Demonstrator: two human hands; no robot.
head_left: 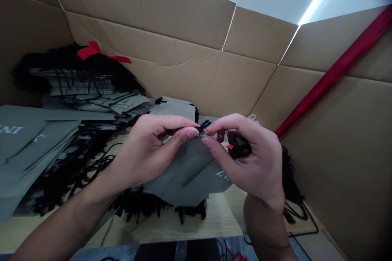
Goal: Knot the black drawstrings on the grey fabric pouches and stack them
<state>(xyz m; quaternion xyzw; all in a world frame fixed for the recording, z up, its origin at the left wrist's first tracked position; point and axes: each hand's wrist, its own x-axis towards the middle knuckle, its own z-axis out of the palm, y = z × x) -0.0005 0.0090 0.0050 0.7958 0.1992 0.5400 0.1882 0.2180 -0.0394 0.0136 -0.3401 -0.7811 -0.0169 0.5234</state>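
Bag [191,175]: grey, mid-view, spread below both hands; the landmark for all places here.
Near pile [20,146]: far left of the bag, flat grey bags with black cords along the edges.
Far pile [81,86]: left of the bag and behind it, more corded grey bags, red strips [90,50] on top.
Left hand [150,148]: at the bag's upper edge, thumb and forefinger pinched on a black cord.
Cord [205,125]: short ends or loops rising at the bag's top; too small to tell whether knotted.
Right hand [260,163]: over the bag's right side, fingertips narrow, beside the cord; cannot tell whether they grip a strand.
Black heap [290,175]: right of the bag, cords on the table [222,216].
Progress: the bag seems partway, its cord in the fingers; the piles show cords attached, but which bags are finished cannot be told.
Writing, near pile: pale capitals, apparently "IN", cut off by the view's edge.
Writing, bag: similar pale capitals, partly behind the right hand; no full brand readable.
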